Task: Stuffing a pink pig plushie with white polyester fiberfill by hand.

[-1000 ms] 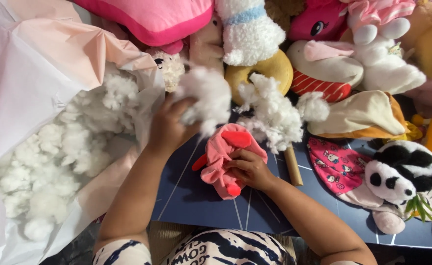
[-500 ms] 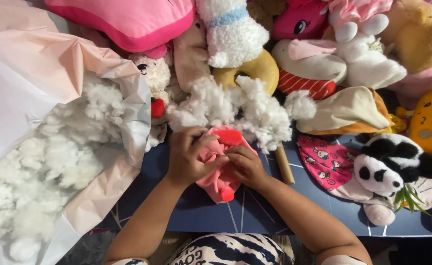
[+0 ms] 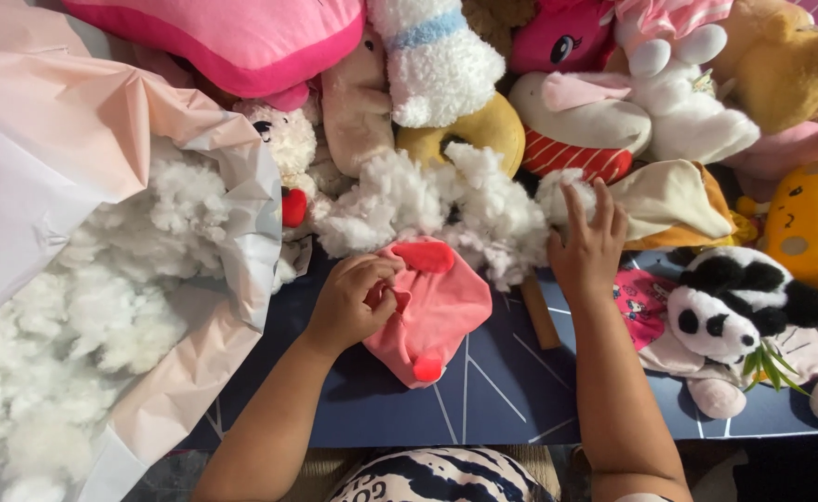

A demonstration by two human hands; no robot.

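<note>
A limp pink plush skin (image 3: 441, 311) with red patches lies on the dark blue board (image 3: 483, 400) in front of me. My left hand (image 3: 353, 299) pinches its left edge with the fingers closed on the fabric. My right hand (image 3: 587, 240) is off the skin, fingers spread, reaching into a clump of white stuffing (image 3: 558, 193) at the right end of the loose stuffing pile (image 3: 409, 204) just beyond the skin.
A big pale pink bag (image 3: 74, 139) full of white stuffing (image 3: 102, 307) fills the left side. Several plush toys crowd the back and right, among them a panda (image 3: 739, 311), a yellow toy (image 3: 813, 223) and a pink cushion (image 3: 241, 37). A wooden stick (image 3: 541, 316) lies by my right wrist.
My right hand has let go of the pink skin and moved up and to the right into the stuffing. My left hand has stayed on the skin, which now lies flatter.
</note>
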